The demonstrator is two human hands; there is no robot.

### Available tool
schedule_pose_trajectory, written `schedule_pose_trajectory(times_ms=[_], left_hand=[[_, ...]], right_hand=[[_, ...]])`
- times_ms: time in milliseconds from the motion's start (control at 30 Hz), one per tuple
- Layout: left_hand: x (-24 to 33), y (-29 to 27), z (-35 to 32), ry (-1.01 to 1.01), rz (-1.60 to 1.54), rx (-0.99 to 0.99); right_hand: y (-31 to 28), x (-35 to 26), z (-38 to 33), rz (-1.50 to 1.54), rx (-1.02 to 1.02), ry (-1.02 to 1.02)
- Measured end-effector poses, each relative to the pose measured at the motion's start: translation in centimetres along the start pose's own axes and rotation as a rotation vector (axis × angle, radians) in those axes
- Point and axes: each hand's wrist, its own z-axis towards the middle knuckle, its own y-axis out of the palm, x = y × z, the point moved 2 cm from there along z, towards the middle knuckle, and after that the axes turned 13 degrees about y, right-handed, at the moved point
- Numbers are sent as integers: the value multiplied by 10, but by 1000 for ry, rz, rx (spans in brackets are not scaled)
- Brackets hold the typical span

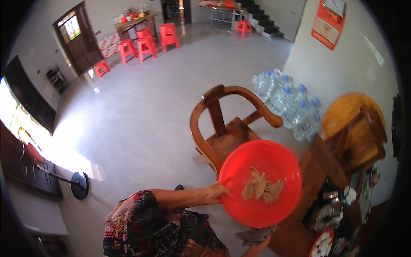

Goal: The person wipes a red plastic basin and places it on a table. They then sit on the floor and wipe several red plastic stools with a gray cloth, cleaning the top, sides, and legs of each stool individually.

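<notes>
My left hand [215,192] grips the left rim of a round red plastic basin [280,165], its fingers closed on the edge. A crumpled tan cloth [272,191] lies on the basin's bottom. My right hand [258,248] shows only in part at the lower edge, below the basin. It is closed on a dark grey cloth [252,235], which bunches up just under the basin's near rim; some of its fingers are hidden. The basin hangs over the edge between a wooden armchair [222,145] and a wooden table [295,227].
On the table are a metal cup [331,196], a glass pot [327,219] and a red tray of small white cups [322,245]. Large clear water bottles [286,103] stand by the wall. Red stools [147,46] are far off; a black-based stand [80,185] is at left.
</notes>
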Motion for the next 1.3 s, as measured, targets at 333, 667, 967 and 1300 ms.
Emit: schedule_pose_trajectory(times_ms=[333, 667, 967, 1300], left_hand=[[154, -135, -83, 402, -182, 280], [289, -281, -112, 502, -253, 427], [390, -350, -82, 754, -378, 515], [536, -389, -23, 788, -431, 624]], right_hand=[[182, 101, 61, -68, -215, 267], [452, 204, 85, -21, -482, 198], [661, 288, 110, 104, -646, 498], [858, 345, 203, 20, -1026, 760]])
